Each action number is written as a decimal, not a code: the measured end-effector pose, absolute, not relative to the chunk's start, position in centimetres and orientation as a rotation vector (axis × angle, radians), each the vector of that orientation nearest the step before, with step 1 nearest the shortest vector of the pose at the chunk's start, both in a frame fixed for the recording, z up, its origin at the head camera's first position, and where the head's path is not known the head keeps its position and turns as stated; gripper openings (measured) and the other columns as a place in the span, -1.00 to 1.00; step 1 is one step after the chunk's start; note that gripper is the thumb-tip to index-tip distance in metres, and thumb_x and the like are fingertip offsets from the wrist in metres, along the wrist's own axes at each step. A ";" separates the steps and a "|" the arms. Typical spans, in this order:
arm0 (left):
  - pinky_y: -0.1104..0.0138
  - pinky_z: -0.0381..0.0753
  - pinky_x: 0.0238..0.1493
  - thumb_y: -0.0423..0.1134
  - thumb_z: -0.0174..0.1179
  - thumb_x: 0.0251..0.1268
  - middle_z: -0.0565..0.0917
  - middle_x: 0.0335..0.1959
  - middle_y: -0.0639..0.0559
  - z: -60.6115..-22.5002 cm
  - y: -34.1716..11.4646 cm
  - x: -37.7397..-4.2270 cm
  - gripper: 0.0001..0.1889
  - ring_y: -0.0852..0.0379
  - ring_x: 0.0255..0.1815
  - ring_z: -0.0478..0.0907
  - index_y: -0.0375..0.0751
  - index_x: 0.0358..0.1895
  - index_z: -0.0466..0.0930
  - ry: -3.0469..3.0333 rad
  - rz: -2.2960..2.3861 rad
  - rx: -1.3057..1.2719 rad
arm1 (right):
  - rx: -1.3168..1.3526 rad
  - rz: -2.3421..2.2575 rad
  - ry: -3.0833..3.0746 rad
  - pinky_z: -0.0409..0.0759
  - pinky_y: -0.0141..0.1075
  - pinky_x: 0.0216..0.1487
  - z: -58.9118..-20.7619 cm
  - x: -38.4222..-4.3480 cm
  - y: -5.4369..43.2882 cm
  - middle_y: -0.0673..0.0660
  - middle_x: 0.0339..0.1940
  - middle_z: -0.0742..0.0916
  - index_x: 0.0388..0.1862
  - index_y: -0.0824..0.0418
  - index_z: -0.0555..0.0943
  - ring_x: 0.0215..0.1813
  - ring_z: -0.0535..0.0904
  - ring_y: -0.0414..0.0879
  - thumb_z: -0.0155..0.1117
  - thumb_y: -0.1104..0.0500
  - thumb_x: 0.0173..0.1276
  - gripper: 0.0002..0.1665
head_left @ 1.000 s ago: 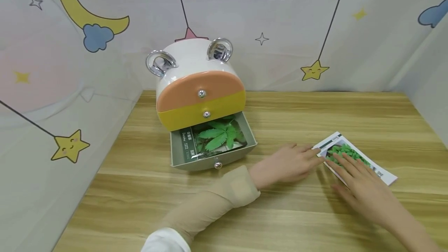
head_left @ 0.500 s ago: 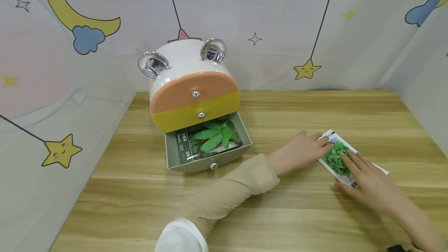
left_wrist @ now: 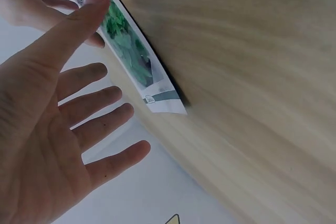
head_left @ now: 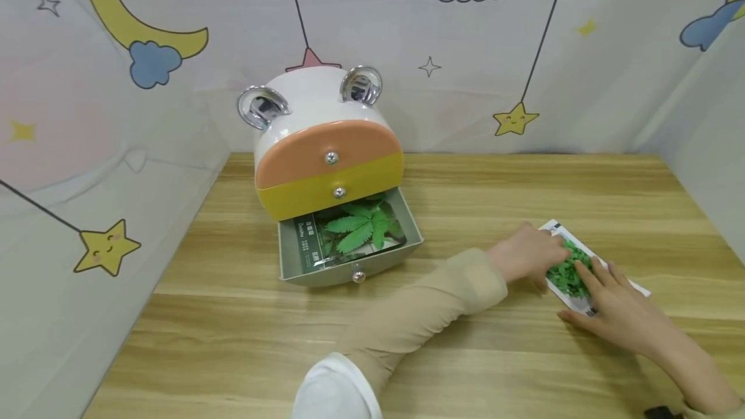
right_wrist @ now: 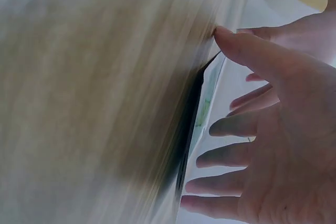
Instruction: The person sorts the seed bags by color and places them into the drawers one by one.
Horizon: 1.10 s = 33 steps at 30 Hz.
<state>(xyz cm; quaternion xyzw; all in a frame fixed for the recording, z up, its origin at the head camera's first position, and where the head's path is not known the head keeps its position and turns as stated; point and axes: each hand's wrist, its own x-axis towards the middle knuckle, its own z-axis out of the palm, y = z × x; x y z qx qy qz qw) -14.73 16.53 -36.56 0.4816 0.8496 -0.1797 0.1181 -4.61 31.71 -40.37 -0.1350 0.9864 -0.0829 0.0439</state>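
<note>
A flat white packet with a green leafy picture (head_left: 570,277) lies on the wooden table at the right. My left hand (head_left: 526,254) reaches across to its left edge, fingers extended over it. In the left wrist view the fingers of the left hand (left_wrist: 73,114) are spread, the thumb overlapping the packet (left_wrist: 126,51). My right hand (head_left: 628,312) covers the packet's near right part, fingers straight. Seen from the right wrist, the right hand's fingers (right_wrist: 226,156) stretch beside the packet (right_wrist: 205,103). Neither hand is curled round it. The covered part is hidden.
To the left stands a white cabinet (head_left: 314,92) with two silver ears, an orange drawer and a yellow drawer. Its grey bottom drawer (head_left: 326,275) is pulled out, holding a dark leaf-pictured packet (head_left: 355,231). Printed cloth (head_left: 372,18) hangs behind the table.
My left hand has moved rightward, farther over the packet. The packet's leafy picture now shows farther toward the near left. My right hand stays over its right side. The drawer is unchanged.
</note>
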 end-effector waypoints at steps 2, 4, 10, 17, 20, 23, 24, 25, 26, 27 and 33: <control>0.38 0.37 0.28 0.36 0.25 0.01 0.30 0.38 0.39 -36.7 16.8 -14.7 -0.17 0.37 0.35 0.30 0.35 0.40 0.18 2.470 -0.490 1.377 | -0.395 -0.247 2.999 0.34 0.50 -0.03 -40.5 -4.6 31.8 0.77 0.27 0.27 0.33 0.63 0.22 0.18 0.19 0.78 0.33 -0.26 0.17 0.14; 0.38 0.35 0.32 0.35 0.26 0.01 0.25 0.42 0.37 -36.9 17.0 -14.8 -0.14 0.35 0.39 0.25 0.36 0.43 0.14 2.450 -0.466 1.343 | -0.375 -0.231 2.992 0.36 0.50 -0.08 -40.6 -4.6 31.8 0.76 0.26 0.28 0.31 0.63 0.25 0.17 0.21 0.77 0.32 -0.28 0.17 0.13; 0.43 0.21 0.45 0.35 0.18 0.09 -0.02 0.53 0.41 -37.2 17.2 -15.0 -0.11 0.34 0.51 0.05 0.43 0.49 -0.06 2.391 -0.395 1.236 | -0.323 -0.233 2.944 0.37 0.49 -0.07 -40.8 -4.8 32.0 0.77 0.28 0.25 0.33 0.63 0.22 0.19 0.19 0.76 0.29 -0.32 0.17 0.17; 0.43 0.34 0.34 0.30 0.13 0.19 0.11 0.49 0.41 -37.8 17.4 -15.0 -0.23 0.35 0.47 0.14 0.45 0.46 0.04 2.418 -0.380 1.248 | -0.339 -0.190 2.951 0.42 0.39 -0.01 -40.6 -5.2 32.2 0.72 0.26 0.32 0.31 0.60 0.27 0.16 0.31 0.67 0.28 -0.33 0.17 0.14; 0.40 0.35 0.33 0.30 0.08 0.24 0.09 0.51 0.38 -38.0 17.4 -15.2 -0.28 0.31 0.48 0.12 0.48 0.46 0.03 2.429 -0.387 1.253 | -0.320 -0.187 2.945 0.47 0.35 -0.05 -40.3 -5.3 32.2 0.71 0.26 0.35 0.31 0.58 0.29 0.16 0.36 0.63 0.27 -0.35 0.17 0.13; 0.37 0.36 0.32 0.32 0.01 0.28 0.03 0.53 0.38 -38.2 17.2 -15.4 -0.30 0.30 0.51 0.09 0.51 0.46 -0.01 2.431 -0.395 1.262 | -0.304 -0.196 2.941 0.53 0.27 -0.14 -40.0 -5.3 32.2 0.70 0.22 0.40 0.28 0.57 0.33 0.10 0.46 0.58 0.26 -0.34 0.18 0.09; 0.38 0.36 0.33 0.32 -0.01 0.29 0.01 0.54 0.39 -38.3 17.2 -15.5 -0.31 0.31 0.51 0.08 0.51 0.46 -0.02 2.431 -0.392 1.265 | -0.300 -0.206 2.939 0.54 0.25 -0.17 -39.9 -5.3 32.3 0.69 0.20 0.42 0.27 0.57 0.35 0.07 0.49 0.55 0.26 -0.32 0.20 0.07; 0.39 0.36 0.33 0.33 -0.03 0.30 0.00 0.54 0.39 -38.3 17.1 -15.5 -0.32 0.32 0.51 0.08 0.51 0.47 -0.02 2.432 -0.389 1.272 | -0.302 -0.212 2.943 0.55 0.23 -0.19 -39.8 -5.2 32.3 0.68 0.18 0.45 0.25 0.58 0.38 0.04 0.52 0.53 0.27 -0.31 0.21 0.03; 0.40 0.36 0.33 0.33 -0.05 0.31 0.00 0.54 0.38 -38.4 17.0 -15.6 -0.32 0.33 0.51 0.08 0.50 0.47 -0.02 2.433 -0.381 1.279 | -0.306 -0.221 2.941 0.56 0.22 -0.21 -39.7 -5.2 32.3 0.67 0.15 0.48 0.22 0.58 0.40 0.01 0.55 0.51 0.26 -0.28 0.23 -0.01; 0.41 0.35 0.34 0.33 -0.08 0.32 0.00 0.55 0.37 -38.4 16.9 -15.6 -0.33 0.34 0.51 0.07 0.49 0.47 -0.02 2.430 -0.372 1.283 | -0.313 -0.230 2.941 0.58 0.21 -0.23 -39.6 -5.1 32.4 0.66 0.12 0.51 0.19 0.58 0.42 -0.03 0.58 0.49 0.26 -0.25 0.25 -0.06; 0.45 0.24 0.44 0.34 -0.26 0.36 -0.02 0.56 0.34 -38.4 16.5 -15.7 -0.38 0.36 0.54 0.00 0.44 0.48 -0.01 2.419 -0.341 1.305 | -0.384 -0.242 2.989 0.61 -0.03 -0.41 -39.3 -4.4 32.5 0.51 -0.13 0.70 0.03 0.50 0.58 -0.31 0.69 0.14 0.29 0.03 0.30 -0.44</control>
